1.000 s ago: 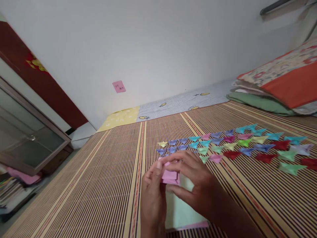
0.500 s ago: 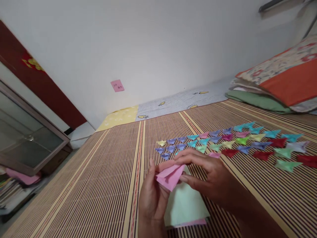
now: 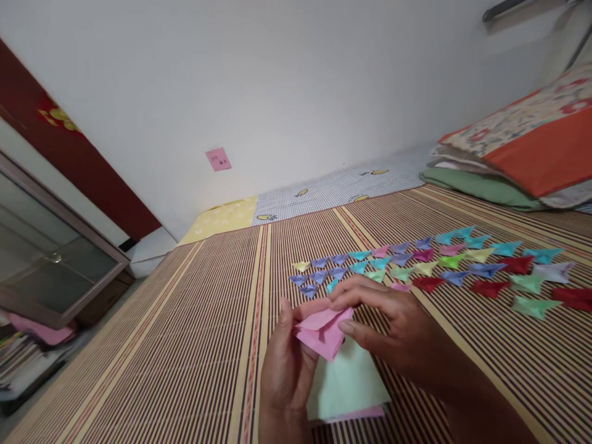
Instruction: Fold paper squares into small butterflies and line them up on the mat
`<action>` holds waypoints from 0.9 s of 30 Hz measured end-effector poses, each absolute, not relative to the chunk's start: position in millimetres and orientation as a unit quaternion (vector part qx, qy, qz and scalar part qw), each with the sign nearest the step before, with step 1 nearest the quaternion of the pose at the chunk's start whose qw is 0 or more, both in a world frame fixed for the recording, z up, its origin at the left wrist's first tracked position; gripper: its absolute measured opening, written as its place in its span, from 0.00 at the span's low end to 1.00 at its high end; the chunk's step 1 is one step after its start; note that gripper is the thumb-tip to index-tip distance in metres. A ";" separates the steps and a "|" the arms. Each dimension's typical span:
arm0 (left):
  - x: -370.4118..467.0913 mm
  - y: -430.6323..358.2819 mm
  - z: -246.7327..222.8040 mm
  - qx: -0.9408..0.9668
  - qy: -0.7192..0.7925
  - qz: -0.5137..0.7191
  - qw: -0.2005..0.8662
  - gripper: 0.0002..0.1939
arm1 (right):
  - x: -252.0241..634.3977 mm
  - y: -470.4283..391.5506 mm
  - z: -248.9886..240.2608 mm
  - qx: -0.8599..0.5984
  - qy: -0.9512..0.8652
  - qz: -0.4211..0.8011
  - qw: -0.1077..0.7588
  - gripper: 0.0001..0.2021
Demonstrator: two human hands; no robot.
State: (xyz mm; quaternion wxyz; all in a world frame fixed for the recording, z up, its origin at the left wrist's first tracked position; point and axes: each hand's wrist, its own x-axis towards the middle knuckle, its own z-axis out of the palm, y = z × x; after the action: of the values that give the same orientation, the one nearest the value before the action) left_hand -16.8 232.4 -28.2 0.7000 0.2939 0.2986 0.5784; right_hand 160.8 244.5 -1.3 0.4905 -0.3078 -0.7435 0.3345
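A folded pink paper [image 3: 324, 333] is held between both hands, above a stack of paper sheets [image 3: 349, 382] with pale green on top and pink showing at the lower edge. My left hand [image 3: 287, 364] supports the paper's left side, thumb upright and fingers behind it. From the right, my right hand [image 3: 382, 311] pinches the upper right corner, its thumb on the front face and its fingers over the top. Beyond the hands lie rows of small folded paper boats, among them a red one [image 3: 490, 288] and a light green one [image 3: 536, 307].
All this lies on a striped bamboo mat [image 3: 194, 327]. Folded bedding with a floral and orange pillow [image 3: 541, 148] is piled at the right back. A pink note [image 3: 218, 159] is on the white wall. A glass-doored cabinet [image 3: 55, 259] stands at left.
The pink paper has shifted slightly right and turned. My right thumb has moved from beside the paper onto its front face near the right corner.
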 end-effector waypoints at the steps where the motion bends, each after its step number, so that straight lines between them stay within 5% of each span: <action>1: -16.3 231.7 -28.1 0.301 0.304 0.579 0.694 0.31 | 160.2 244.0 -1.4 -0.307 -0.746 0.337 0.486 0.11; 10: -13.4 226.2 -28.8 0.382 0.357 0.582 0.622 0.31 | 149.3 245.2 -8.1 -0.327 -0.764 0.309 0.463 0.11; 27: -13.9 222.6 -21.5 0.500 0.437 0.572 0.482 0.13 | 140.7 247.5 -15.0 -0.374 -0.720 0.336 0.478 0.12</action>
State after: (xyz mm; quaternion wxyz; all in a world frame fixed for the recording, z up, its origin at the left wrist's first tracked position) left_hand -13.9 222.6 -21.5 0.4817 0.4997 0.4366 0.5724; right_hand 140.7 247.5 -15.0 0.4782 -0.3741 -0.7202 0.3357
